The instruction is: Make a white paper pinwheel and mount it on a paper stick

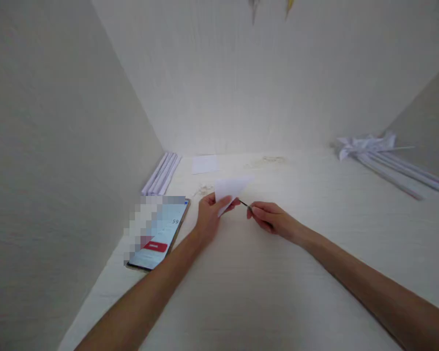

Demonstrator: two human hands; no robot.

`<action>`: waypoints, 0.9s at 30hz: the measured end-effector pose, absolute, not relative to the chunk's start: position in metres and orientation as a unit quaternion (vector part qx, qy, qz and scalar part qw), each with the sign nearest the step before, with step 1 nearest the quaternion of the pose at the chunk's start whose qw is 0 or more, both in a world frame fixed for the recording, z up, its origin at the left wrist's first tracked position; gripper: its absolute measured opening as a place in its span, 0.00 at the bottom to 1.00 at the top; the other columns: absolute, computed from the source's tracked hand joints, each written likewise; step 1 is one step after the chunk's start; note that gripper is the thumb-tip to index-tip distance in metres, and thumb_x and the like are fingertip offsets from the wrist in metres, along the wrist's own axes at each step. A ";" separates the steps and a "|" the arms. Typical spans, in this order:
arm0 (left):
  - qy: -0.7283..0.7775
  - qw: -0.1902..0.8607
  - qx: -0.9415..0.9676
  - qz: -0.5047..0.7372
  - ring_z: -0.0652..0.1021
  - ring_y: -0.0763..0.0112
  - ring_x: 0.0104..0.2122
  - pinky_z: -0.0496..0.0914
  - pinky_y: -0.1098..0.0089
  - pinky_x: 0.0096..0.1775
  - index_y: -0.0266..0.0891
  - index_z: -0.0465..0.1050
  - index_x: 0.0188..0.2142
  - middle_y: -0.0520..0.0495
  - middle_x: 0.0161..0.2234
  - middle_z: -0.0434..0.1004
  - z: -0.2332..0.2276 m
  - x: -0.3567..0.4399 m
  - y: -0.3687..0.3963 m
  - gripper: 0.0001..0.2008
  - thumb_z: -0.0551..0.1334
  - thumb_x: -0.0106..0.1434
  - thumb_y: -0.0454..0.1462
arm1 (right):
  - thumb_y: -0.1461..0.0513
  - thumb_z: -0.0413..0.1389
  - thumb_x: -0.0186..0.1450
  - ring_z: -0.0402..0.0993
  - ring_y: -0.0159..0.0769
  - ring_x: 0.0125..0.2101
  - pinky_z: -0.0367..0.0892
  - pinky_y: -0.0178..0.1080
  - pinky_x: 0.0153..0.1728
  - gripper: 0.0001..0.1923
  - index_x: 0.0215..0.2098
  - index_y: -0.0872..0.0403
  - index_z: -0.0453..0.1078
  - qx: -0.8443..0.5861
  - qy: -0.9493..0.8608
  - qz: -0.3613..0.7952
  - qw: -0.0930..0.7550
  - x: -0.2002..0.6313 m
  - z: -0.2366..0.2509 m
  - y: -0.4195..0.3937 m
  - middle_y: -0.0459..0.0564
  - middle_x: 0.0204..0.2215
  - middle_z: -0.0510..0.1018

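A piece of white paper (229, 187), folded or cut to a point at its upper right, is pinched in my left hand (209, 214), with the thumb across its front. My right hand (269, 216) is closed around a thin dark tool (245, 204), slim like a small blade or stick; its exact kind is unclear. The tool's tip reaches my left fingertips, just beside the paper's lower edge; whether it touches the paper I cannot tell. Both hands are raised over the middle of the white table (234, 292).
To the left lies a phone (157, 239) with a lit screen. Behind it are several white paper rolls (161, 174) and a flat paper sheet (205, 164). Crumpled white paper (366, 145) and long white rolls (406, 170) lie far right. Walls (241, 87) enclose the table.
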State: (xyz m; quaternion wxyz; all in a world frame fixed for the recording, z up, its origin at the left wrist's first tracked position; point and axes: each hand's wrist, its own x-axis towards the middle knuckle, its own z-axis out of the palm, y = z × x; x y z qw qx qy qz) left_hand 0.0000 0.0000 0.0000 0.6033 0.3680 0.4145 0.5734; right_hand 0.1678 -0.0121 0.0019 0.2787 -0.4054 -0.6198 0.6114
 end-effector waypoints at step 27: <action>0.419 0.602 0.348 0.584 0.76 0.73 0.24 0.69 0.71 0.34 0.34 0.74 0.23 0.48 0.22 0.77 0.001 0.002 -0.001 0.07 0.66 0.41 0.34 | 0.53 0.45 0.60 0.44 0.22 0.12 0.39 0.30 0.12 0.15 0.29 0.57 0.62 -0.396 -0.631 0.604 0.284 0.167 0.000 -0.009 0.36 0.11 0.53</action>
